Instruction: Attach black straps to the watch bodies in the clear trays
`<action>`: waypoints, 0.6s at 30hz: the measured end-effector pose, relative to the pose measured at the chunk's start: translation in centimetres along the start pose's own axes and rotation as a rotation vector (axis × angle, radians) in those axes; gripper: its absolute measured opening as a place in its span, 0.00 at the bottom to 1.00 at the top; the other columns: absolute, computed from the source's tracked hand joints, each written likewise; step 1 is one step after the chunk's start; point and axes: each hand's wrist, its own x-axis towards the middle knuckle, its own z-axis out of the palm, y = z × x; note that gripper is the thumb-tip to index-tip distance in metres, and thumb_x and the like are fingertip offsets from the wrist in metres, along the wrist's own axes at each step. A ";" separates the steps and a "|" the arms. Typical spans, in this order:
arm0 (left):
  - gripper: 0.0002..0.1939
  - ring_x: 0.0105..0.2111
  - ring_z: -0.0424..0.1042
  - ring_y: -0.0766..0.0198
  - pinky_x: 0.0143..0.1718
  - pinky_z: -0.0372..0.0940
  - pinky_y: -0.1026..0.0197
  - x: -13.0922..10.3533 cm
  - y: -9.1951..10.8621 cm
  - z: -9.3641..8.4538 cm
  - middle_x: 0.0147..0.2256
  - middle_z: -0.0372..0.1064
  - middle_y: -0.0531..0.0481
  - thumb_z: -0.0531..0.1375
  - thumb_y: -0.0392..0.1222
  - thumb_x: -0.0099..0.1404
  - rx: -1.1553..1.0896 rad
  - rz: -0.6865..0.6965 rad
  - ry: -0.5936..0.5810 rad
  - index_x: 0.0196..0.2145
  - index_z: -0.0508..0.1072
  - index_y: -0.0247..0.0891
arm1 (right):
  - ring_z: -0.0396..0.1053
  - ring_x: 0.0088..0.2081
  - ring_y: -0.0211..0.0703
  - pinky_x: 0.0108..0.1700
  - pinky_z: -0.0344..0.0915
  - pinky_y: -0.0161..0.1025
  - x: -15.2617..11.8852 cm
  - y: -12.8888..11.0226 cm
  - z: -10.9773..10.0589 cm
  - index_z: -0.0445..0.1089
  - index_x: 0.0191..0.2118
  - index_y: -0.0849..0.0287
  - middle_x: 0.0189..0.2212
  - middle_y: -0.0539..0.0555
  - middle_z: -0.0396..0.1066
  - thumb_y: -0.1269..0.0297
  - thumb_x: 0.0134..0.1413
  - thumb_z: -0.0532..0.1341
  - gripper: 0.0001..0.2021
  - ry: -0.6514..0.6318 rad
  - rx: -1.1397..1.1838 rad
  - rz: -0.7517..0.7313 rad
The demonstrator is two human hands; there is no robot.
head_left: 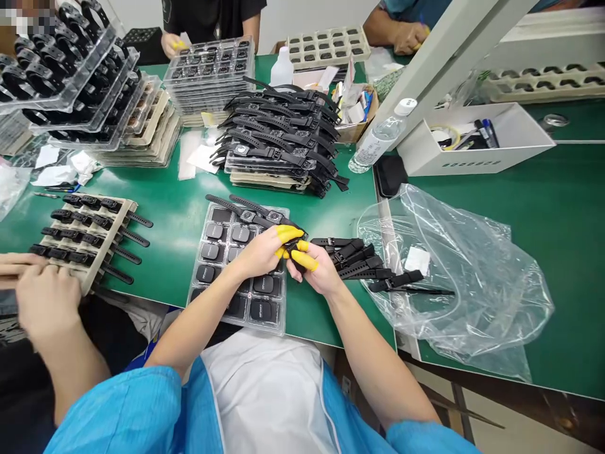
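Note:
My left hand point(263, 251) and my right hand point(319, 268), both wearing yellow finger cots, pinch a small black watch point(293, 246) between them. The fingers cover much of it. Under my left forearm lies a clear plastic tray point(280, 321) with square black watch cases point(241, 234) in its compartments. Two watches with straps point(255, 213) rest across the tray's far edge. Just right of my right hand, loose black watch straps point(357, 260) lie in a fanned pile, partly on a clear plastic bag point(482, 302).
Behind my hands stands a stack of trays draped with strapped watches point(283, 132). A water bottle point(382, 139) leans near a white box point(477, 142) of pens. At left, a co-worker's hand point(47, 296) is beside a beige watch tray point(111, 236). Tall tray stacks point(85, 107) stand behind it.

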 end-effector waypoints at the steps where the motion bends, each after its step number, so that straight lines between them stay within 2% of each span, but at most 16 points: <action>1: 0.31 0.64 0.69 0.52 0.65 0.69 0.44 0.0 0.0 -0.1 0.61 0.71 0.39 0.50 0.27 0.68 0.000 0.005 -0.009 0.67 0.67 0.41 | 0.57 0.15 0.36 0.19 0.52 0.36 0.0 0.0 0.0 0.71 0.36 0.57 0.18 0.47 0.71 0.43 0.55 0.72 0.21 0.001 -0.005 0.004; 6: 0.31 0.63 0.70 0.52 0.65 0.68 0.45 -0.1 -0.1 0.1 0.61 0.72 0.41 0.51 0.26 0.68 0.006 -0.017 0.018 0.66 0.68 0.41 | 0.55 0.15 0.35 0.19 0.50 0.34 0.2 -0.1 0.3 0.69 0.34 0.55 0.16 0.45 0.68 0.44 0.55 0.72 0.20 0.069 0.040 -0.005; 11: 0.29 0.63 0.69 0.51 0.64 0.68 0.45 -0.1 0.0 0.5 0.59 0.71 0.40 0.50 0.28 0.70 0.056 -0.028 0.028 0.66 0.67 0.40 | 0.52 0.15 0.33 0.18 0.48 0.33 0.3 -0.2 0.4 0.68 0.35 0.55 0.14 0.43 0.64 0.45 0.55 0.72 0.20 0.046 0.127 0.013; 18: 0.25 0.58 0.68 0.49 0.63 0.68 0.44 0.1 0.9 -0.2 0.56 0.68 0.37 0.50 0.39 0.76 0.096 -0.052 -0.057 0.67 0.65 0.38 | 0.48 0.16 0.32 0.17 0.46 0.32 0.3 -0.4 0.0 0.66 0.34 0.54 0.15 0.42 0.61 0.48 0.56 0.73 0.19 0.042 0.187 0.057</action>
